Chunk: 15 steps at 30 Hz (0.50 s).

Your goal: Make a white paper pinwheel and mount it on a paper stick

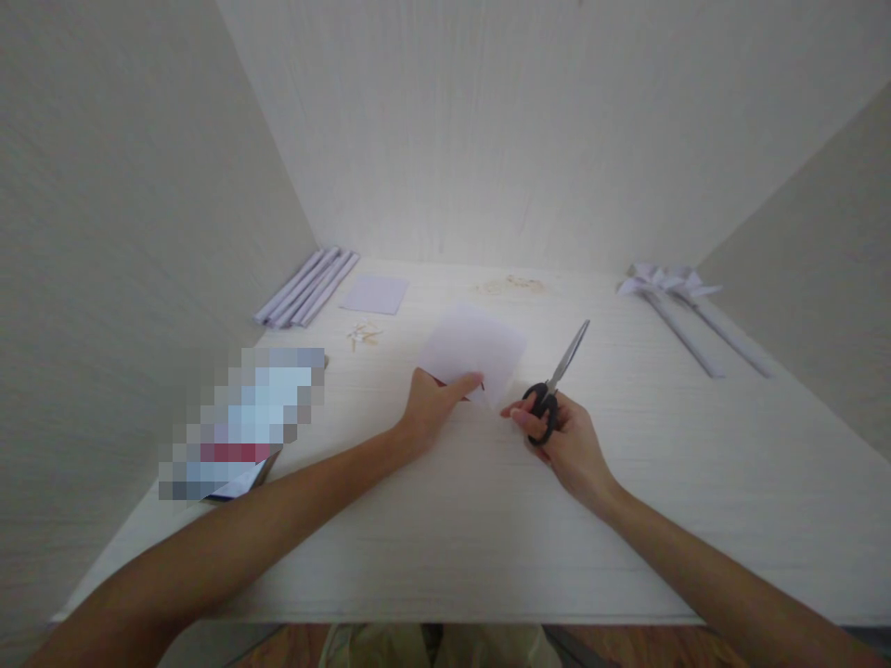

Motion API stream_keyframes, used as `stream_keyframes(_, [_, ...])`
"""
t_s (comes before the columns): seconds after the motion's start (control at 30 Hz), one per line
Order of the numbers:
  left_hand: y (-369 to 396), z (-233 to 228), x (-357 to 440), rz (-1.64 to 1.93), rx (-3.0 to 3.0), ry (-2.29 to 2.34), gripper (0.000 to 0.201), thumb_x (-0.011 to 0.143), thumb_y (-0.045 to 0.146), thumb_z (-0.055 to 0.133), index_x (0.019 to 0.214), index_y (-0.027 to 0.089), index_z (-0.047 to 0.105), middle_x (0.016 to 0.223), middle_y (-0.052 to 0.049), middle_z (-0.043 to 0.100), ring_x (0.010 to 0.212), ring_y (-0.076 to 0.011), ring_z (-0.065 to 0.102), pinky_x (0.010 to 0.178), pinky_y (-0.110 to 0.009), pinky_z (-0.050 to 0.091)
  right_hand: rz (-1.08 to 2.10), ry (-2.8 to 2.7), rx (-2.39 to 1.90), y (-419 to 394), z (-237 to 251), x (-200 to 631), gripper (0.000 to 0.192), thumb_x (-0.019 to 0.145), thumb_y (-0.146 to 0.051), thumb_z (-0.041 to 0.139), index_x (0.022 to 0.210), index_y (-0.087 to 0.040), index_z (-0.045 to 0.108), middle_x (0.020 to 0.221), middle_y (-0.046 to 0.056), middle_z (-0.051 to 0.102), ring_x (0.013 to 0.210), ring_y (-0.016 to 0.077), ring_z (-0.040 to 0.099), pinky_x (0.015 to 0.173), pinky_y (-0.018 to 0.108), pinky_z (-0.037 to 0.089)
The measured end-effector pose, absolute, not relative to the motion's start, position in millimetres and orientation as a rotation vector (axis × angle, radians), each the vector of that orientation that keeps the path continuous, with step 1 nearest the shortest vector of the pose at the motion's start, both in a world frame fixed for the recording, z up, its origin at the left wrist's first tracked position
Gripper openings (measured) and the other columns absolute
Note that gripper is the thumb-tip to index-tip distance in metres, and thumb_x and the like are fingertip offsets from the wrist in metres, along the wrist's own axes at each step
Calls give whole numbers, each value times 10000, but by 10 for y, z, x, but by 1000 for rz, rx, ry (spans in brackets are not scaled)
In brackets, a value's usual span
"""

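Note:
A square sheet of white paper (473, 345) is pinched by its near edge under the thumb of my left hand (435, 404). A small dark mark shows by the thumb tip, too small to make out, and a thin reddish edge shows beneath the thumb. To the right, my right hand (567, 441) grips black-handled scissors (567, 357) by the finger loops. Their blades look closed and point up and away, apart from the sheet. The right fingertips are close to the paper's near corner; whether they touch it I cannot tell.
Several rolled paper sticks (306, 289) lie at the back left beside a square paper stack (376, 293). Small tan and white bits (364, 334) lie nearby, others (519, 284) farther back. A blurred phone-like device (261, 422) stands left. Two pinwheel-like paper pieces (668, 280) on sticks lie right. Walls enclose the table (473, 547).

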<state>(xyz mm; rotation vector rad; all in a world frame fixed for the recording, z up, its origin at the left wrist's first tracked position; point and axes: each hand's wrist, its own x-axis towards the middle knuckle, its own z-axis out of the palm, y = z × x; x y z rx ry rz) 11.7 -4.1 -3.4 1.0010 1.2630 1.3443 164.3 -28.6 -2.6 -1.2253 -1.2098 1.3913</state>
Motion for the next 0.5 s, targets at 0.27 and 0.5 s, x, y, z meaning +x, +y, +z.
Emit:
stream_keyframes(0.27, [-33, -52, 168, 1344, 987, 1186, 255, 546, 275, 677, 741, 116, 632, 713, -32, 652, 606, -137, 582, 547, -247, 489, 1266, -1178, -1179, -197, -79, 1511, 215, 600, -270, 668, 663, -173, 486, 577, -56, 533, 329, 16, 336, 312, 179, 231])
stream_keyframes(0.5, [-14, -56, 164, 1299, 1025, 1237, 245, 521, 317, 691, 649, 117, 628, 617, -8, 619, 528, -100, 541, 495, -219, 481, 1161, -1183, -1180, -94, -93, 1453, 203, 592, -241, 661, 643, -172, 476, 533, -71, 475, 367, 28, 348, 348, 181, 255])
